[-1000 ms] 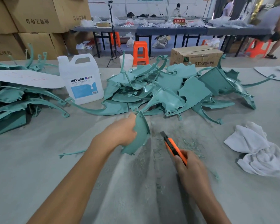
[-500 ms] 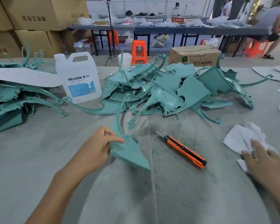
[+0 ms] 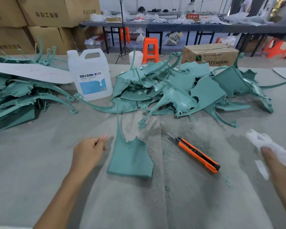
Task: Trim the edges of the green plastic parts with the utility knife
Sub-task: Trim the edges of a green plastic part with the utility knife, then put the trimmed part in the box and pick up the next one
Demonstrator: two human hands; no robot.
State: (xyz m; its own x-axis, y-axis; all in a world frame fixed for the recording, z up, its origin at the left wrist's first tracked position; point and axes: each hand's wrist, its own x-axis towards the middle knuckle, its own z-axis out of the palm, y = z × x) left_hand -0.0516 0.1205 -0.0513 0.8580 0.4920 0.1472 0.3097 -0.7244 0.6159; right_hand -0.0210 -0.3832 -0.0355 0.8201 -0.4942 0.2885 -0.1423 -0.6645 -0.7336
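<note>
One green plastic part (image 3: 130,159) lies flat on the grey table cover in front of me, its thin arm pointing away. Just left of it, a small gap away, my left hand (image 3: 89,151) hovers with loosely curled fingers and holds nothing. To the right of the part the orange utility knife (image 3: 198,154) lies on the cover with its blade out, and no hand touches it. At the right edge my right hand (image 3: 279,164) grips a white cloth (image 3: 269,146). A big heap of green parts (image 3: 180,90) fills the middle of the table.
A second stack of green parts (image 3: 20,98) lies at the left under a white sheet (image 3: 30,71). A white DEXCON jug (image 3: 91,75) stands between the two piles. Green shavings (image 3: 165,156) litter the cover around the knife. Cardboard boxes, tables and orange stools stand behind.
My left hand has let go of the green part, which now lies flat. My right hand left the knife on the table, reached the white cloth and has lifted it.
</note>
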